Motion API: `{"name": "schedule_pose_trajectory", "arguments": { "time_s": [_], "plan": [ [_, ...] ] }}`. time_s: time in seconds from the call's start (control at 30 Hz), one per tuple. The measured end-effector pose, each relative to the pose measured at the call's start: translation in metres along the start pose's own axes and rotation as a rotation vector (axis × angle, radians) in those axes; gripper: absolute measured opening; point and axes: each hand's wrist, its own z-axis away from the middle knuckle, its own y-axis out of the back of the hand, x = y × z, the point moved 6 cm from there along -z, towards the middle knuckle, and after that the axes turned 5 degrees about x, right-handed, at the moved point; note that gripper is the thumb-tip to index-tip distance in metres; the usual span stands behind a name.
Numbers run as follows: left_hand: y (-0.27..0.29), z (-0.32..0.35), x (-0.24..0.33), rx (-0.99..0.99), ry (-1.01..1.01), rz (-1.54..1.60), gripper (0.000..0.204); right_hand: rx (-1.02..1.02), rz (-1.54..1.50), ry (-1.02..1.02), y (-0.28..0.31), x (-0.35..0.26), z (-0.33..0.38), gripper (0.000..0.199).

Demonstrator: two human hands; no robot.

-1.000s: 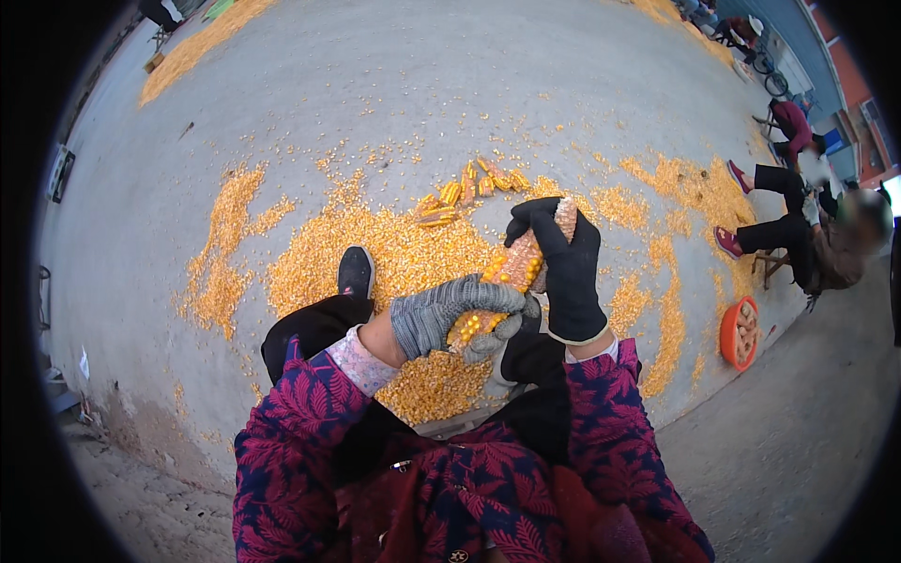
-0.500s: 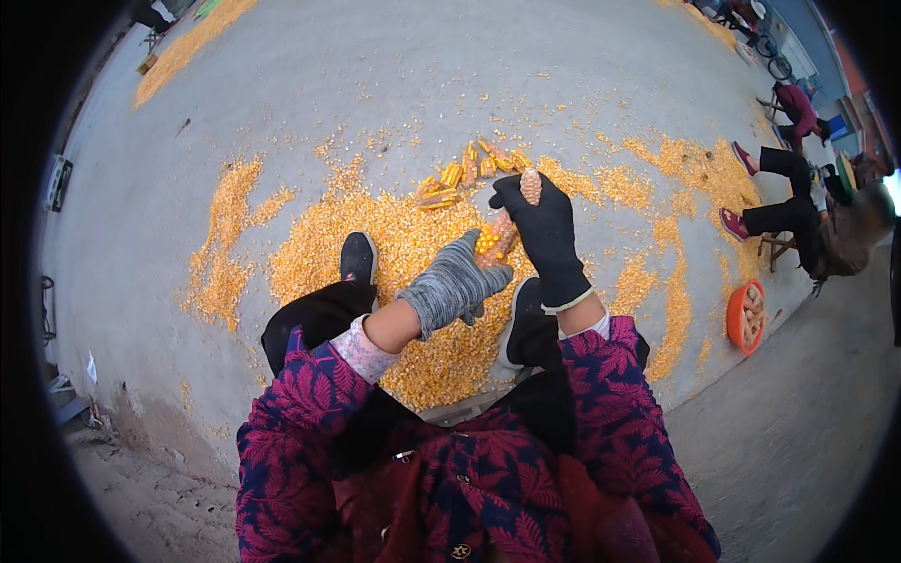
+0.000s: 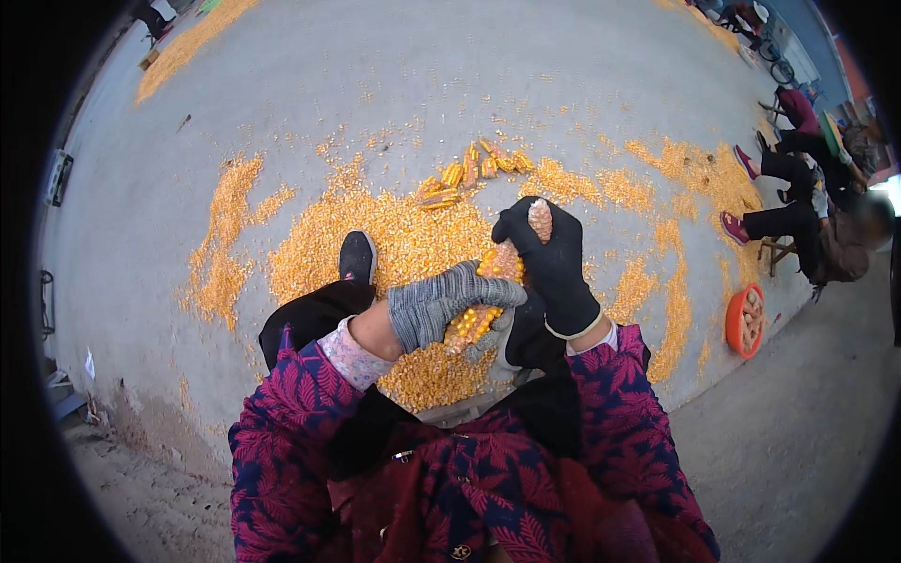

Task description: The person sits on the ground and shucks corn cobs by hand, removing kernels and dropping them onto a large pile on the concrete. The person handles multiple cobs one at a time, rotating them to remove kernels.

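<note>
My left hand, in a grey striped glove, is closed around a partly shelled ear of corn. Yellow kernels and bare pinkish patches show above and below its fingers. Just to the upper right, my right hand, in a black glove, grips a bare corncob whose pale end sticks out at the top. The hands are close together; fingers hide where the cob and the ear meet. Loose corn kernels lie in a broad pile beneath them, between and in front of my feet.
Several corn ears, some partly shelled, lie beyond the pile. An orange basin with bare cobs stands at the right. People sit farther right beside more kernels. My dark shoe rests at the pile's left.
The ear in my left hand now shows below its fingers too. My right hand has moved slightly down and right with the cob. At the right, a seated person has shifted.
</note>
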Motion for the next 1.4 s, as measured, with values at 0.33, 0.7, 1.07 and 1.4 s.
{"name": "schedule_pose_trajectory", "arguments": {
  "time_s": [0.33,0.7,1.07,1.4],
  "plan": [
    [0.032,-0.027,-0.028,0.553,0.235,-0.471,0.087,0.217,0.600,-0.039,-0.005,0.024,-0.019,0.031],
    [0.013,-0.003,-0.024,0.134,0.336,0.498,0.022,-0.248,0.274,0.181,-0.005,-0.004,0.003,0.018],
    [0.009,-0.009,-0.009,0.171,0.168,0.263,0.028,-0.007,-0.302,-0.221,0.015,0.023,-0.024,0.029],
    [-0.001,-0.012,-0.001,0.141,0.135,0.553,0.044,-0.002,-0.106,-0.007,0.015,-0.002,-0.013,0.021]
  ]
}}
